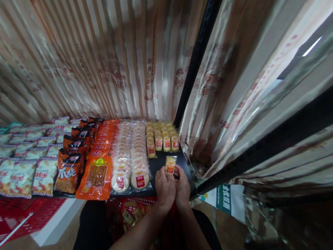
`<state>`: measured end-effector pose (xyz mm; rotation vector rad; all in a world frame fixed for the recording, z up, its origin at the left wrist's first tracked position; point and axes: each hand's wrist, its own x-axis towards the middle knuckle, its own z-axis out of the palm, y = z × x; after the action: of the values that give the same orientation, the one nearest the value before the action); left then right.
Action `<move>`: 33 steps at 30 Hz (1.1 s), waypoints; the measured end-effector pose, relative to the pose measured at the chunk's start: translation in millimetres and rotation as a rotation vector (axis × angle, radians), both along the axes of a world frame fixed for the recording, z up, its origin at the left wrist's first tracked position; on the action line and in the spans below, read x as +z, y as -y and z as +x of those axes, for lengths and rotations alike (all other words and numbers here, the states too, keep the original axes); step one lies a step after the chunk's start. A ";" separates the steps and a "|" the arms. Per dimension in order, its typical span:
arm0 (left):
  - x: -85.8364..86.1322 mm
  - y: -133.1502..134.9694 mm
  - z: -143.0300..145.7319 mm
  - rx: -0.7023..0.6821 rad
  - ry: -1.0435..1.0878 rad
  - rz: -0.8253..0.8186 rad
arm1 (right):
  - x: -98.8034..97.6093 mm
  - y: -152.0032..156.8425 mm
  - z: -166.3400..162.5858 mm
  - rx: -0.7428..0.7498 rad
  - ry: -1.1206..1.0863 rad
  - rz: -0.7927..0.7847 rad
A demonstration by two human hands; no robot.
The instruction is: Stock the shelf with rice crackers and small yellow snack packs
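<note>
A small yellow wrapped snack [171, 165] with a red label is held upright between my two hands over the front of a black shelf [158, 166]. My left hand [165, 188] grips it from the left, thumb near its lower part. My right hand [181, 184] closes on it from the right, with the fingers curled behind and partly hidden. Just behind, rows of matching yellow snacks [166, 141] stand along the shelf's right end. To their left lie two rows of round packaged crackers [140, 178] in clear wrap.
Orange bags of stick snacks [94, 175], black-and-orange bags [66, 169] and pale bags [14, 177] fill the shelf leftward. A red basket [5, 220] sits below left; more wrapped snacks [131, 213] lie below the shelf edge. A black post [202, 48] and plastic sheeting [104, 46] stand behind.
</note>
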<state>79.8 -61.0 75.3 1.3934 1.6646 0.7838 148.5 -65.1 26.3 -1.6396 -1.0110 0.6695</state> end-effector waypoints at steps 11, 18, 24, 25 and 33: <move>-10.2 -24.4 5.7 0.073 -0.147 0.109 | 5.1 -26.3 -3.5 0.025 -0.017 -0.022; -8.0 -37.6 9.0 0.141 -0.115 0.140 | -8.6 -51.3 -1.7 0.030 0.000 0.031; -18.0 -48.4 13.7 0.203 -0.123 0.188 | -16.0 -69.5 -2.6 0.028 0.034 0.051; -21.4 -50.3 15.2 0.211 -0.126 0.198 | -15.1 -71.5 -3.0 0.025 0.042 0.048; -46.7 -64.9 23.1 0.181 -0.176 0.265 | -9.6 -79.9 -4.2 0.026 0.149 0.022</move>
<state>102.8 3.9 28.6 1.5442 1.8957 1.0410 144.3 14.8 16.7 -1.6787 -1.1442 0.5584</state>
